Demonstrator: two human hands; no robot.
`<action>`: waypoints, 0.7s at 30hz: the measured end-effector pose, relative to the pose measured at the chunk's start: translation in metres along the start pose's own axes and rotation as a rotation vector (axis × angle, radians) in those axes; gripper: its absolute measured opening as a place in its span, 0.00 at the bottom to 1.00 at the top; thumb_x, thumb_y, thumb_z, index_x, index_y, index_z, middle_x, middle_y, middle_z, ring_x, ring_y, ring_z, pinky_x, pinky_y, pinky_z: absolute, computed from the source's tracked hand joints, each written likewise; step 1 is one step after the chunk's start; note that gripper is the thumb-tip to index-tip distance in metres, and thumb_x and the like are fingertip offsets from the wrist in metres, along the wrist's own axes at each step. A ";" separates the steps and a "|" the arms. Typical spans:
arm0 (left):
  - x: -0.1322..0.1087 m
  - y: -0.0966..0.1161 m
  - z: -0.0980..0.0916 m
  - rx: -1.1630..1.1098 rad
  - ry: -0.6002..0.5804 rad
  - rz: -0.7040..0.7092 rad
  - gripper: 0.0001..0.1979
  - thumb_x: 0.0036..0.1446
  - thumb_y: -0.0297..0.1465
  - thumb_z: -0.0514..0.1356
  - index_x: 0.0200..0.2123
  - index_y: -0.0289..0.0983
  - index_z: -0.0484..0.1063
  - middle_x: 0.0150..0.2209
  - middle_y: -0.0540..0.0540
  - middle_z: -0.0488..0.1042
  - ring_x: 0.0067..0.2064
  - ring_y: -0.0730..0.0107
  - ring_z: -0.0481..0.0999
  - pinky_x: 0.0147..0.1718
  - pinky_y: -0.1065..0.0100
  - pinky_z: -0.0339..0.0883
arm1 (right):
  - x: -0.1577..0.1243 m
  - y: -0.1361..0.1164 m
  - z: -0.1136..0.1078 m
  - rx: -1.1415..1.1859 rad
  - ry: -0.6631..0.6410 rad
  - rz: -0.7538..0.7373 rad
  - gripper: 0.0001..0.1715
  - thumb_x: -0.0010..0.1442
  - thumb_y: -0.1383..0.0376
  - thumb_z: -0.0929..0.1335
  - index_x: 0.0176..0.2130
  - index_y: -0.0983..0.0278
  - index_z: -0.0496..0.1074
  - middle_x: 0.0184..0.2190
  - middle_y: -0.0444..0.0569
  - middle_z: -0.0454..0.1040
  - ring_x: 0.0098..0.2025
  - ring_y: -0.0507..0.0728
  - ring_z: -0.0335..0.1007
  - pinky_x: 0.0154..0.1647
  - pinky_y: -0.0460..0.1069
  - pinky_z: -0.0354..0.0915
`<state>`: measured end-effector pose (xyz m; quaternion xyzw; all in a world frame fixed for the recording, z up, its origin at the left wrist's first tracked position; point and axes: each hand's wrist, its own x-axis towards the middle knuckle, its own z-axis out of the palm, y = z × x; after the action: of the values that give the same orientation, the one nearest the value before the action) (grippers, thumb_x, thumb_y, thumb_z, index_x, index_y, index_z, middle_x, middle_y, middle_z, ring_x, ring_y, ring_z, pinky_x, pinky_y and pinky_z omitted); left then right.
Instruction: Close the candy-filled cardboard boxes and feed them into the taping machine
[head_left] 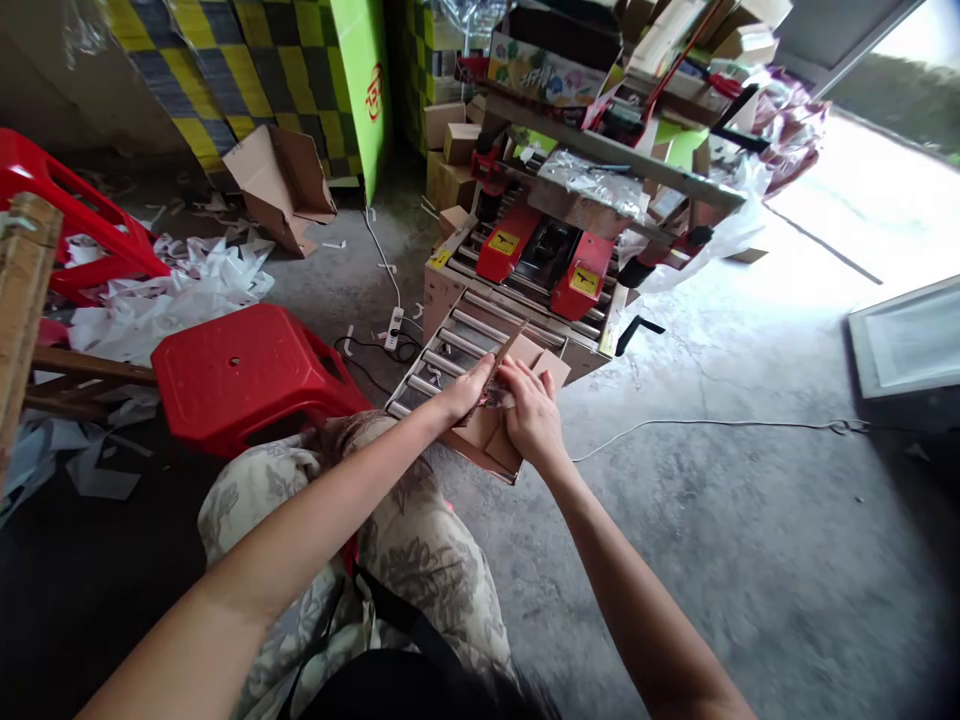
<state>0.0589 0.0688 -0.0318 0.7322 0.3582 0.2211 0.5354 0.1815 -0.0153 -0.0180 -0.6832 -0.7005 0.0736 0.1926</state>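
An open cardboard box (489, 436) rests on the near right corner of a roller conveyor (466, 341), probably for support. The left hand (471, 390) lies along 1 raised flap (512, 343), seemingly steadying it; the right hand (532, 410) curls over the box, its contents, if any, hidden. Neither grip's closure can be told. Both forearms (360, 474) converge forward.

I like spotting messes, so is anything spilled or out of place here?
Yes. White scraps lie strewn over the floor beside the nearer red plastic stool, like litter. Near them, an open cardboard box sits askew, as if tossed aside. A power strip lies on the floor too, among black cords.
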 end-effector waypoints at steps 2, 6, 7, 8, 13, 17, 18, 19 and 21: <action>-0.010 0.007 0.017 0.062 0.033 -0.004 0.27 0.65 0.39 0.35 0.61 0.33 0.52 0.61 0.39 0.58 0.63 0.64 0.55 0.59 0.59 0.54 | -0.007 0.002 0.000 0.169 0.136 0.066 0.27 0.60 0.68 0.55 0.59 0.63 0.52 0.60 0.52 0.57 0.63 0.56 0.49 0.64 0.62 0.41; -0.027 0.022 0.026 0.396 0.071 -0.069 0.28 0.63 0.40 0.44 0.64 0.37 0.46 0.65 0.35 0.44 0.61 0.50 0.57 0.55 0.51 0.58 | -0.002 0.005 0.005 0.429 0.325 0.127 0.31 0.61 0.65 0.51 0.62 0.66 0.40 0.65 0.55 0.41 0.66 0.57 0.40 0.62 0.60 0.49; -0.029 0.024 0.026 0.463 0.063 -0.098 0.27 0.63 0.39 0.44 0.63 0.40 0.46 0.66 0.35 0.42 0.59 0.47 0.60 0.53 0.50 0.61 | 0.001 0.005 0.006 0.454 0.326 0.127 0.31 0.62 0.65 0.50 0.63 0.65 0.38 0.65 0.55 0.41 0.66 0.57 0.39 0.62 0.60 0.49; -0.029 0.025 0.025 0.512 0.054 -0.122 0.27 0.62 0.39 0.45 0.63 0.41 0.47 0.66 0.35 0.41 0.58 0.45 0.63 0.51 0.49 0.62 | 0.005 0.005 0.007 0.459 0.311 0.123 0.32 0.62 0.65 0.48 0.64 0.65 0.37 0.65 0.55 0.42 0.66 0.57 0.39 0.62 0.60 0.50; -0.019 0.012 0.017 0.430 -0.012 -0.127 0.26 0.62 0.40 0.46 0.63 0.42 0.49 0.66 0.38 0.39 0.59 0.47 0.62 0.53 0.50 0.60 | -0.003 -0.008 0.004 0.219 0.169 0.077 0.34 0.64 0.58 0.48 0.65 0.67 0.36 0.65 0.57 0.42 0.67 0.62 0.34 0.64 0.64 0.41; -0.015 -0.005 0.007 0.075 -0.133 -0.036 0.25 0.62 0.33 0.44 0.62 0.39 0.52 0.65 0.43 0.47 0.64 0.64 0.51 0.62 0.62 0.48 | -0.037 -0.035 0.000 -0.040 -0.050 -0.044 0.51 0.56 0.47 0.61 0.65 0.70 0.36 0.66 0.60 0.35 0.66 0.69 0.29 0.63 0.67 0.39; -0.015 -0.008 0.005 0.002 -0.152 -0.012 0.25 0.62 0.32 0.44 0.62 0.39 0.53 0.65 0.45 0.49 0.65 0.67 0.49 0.62 0.63 0.46 | -0.043 -0.039 0.000 -0.081 -0.077 -0.062 0.54 0.54 0.47 0.64 0.65 0.70 0.37 0.66 0.60 0.34 0.66 0.70 0.29 0.63 0.67 0.39; -0.015 -0.010 0.005 -0.053 -0.154 0.010 0.25 0.61 0.32 0.44 0.62 0.39 0.53 0.65 0.46 0.50 0.65 0.69 0.48 0.63 0.64 0.45 | -0.047 -0.041 0.000 -0.110 -0.091 -0.070 0.55 0.53 0.49 0.66 0.65 0.70 0.37 0.66 0.60 0.34 0.66 0.71 0.30 0.63 0.67 0.40; -0.015 -0.011 0.005 -0.116 -0.101 0.024 0.25 0.61 0.32 0.43 0.62 0.37 0.53 0.64 0.47 0.51 0.65 0.71 0.47 0.63 0.64 0.43 | -0.047 -0.039 0.000 -0.131 -0.103 -0.087 0.54 0.52 0.54 0.67 0.65 0.69 0.37 0.66 0.59 0.36 0.66 0.70 0.32 0.63 0.66 0.41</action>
<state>0.0496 0.0564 -0.0431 0.7144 0.3086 0.2103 0.5917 0.1448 -0.0640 -0.0119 -0.6587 -0.7417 0.0541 0.1142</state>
